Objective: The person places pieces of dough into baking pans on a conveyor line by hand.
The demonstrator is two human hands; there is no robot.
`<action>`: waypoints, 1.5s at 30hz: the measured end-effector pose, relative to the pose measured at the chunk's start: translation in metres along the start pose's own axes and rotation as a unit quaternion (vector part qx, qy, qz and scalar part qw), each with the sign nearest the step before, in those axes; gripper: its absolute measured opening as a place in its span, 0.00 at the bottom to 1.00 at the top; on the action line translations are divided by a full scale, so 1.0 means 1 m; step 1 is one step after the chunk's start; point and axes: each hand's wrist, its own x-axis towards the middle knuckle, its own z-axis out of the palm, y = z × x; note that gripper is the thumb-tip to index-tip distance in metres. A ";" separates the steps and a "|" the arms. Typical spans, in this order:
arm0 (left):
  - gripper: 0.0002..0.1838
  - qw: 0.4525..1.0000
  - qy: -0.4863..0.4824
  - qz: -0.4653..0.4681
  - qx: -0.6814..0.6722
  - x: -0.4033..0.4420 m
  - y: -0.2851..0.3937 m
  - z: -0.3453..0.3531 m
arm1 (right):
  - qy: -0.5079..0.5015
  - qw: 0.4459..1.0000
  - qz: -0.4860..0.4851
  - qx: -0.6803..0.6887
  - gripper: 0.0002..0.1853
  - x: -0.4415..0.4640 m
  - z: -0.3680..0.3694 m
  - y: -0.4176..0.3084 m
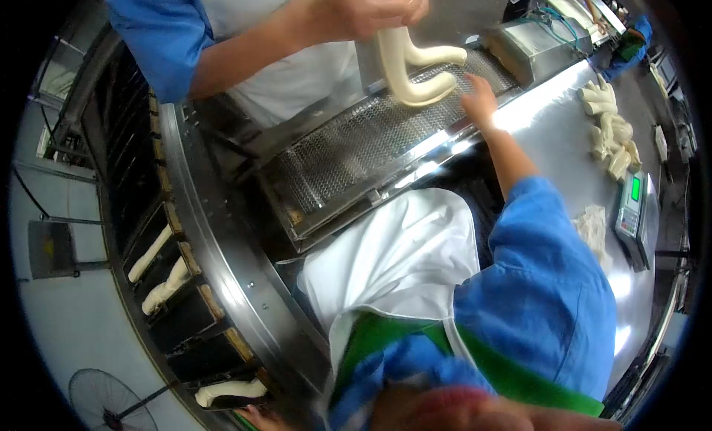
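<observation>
A dim workroom, a wire fan [111, 403] low at its left edge, holds a steel table [545, 138] along the right and a curved steel rim [215, 264] on the left, with dark slots [182, 323] beyond it, three bearing pale dough. Between them sits a mesh-topped frame [345, 149]. Dough pieces [610, 127] lie heaped on the table near a green-lit scale [631, 201]. Over the mesh, a co-worker's hands [371, 12] hold up a long dough strip [397, 67], its ends hanging. The right hand [480, 103] is open, fingers parted, just beside those ends — apparently not touching. The left hand [259, 418] is near a filled slot — its grip I cannot tell.
</observation>
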 end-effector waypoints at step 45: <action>0.37 0.974 -0.045 0.172 0.141 0.019 -0.023 0.036 | -0.099 0.886 -0.368 -0.265 0.22 0.060 -0.056 0.047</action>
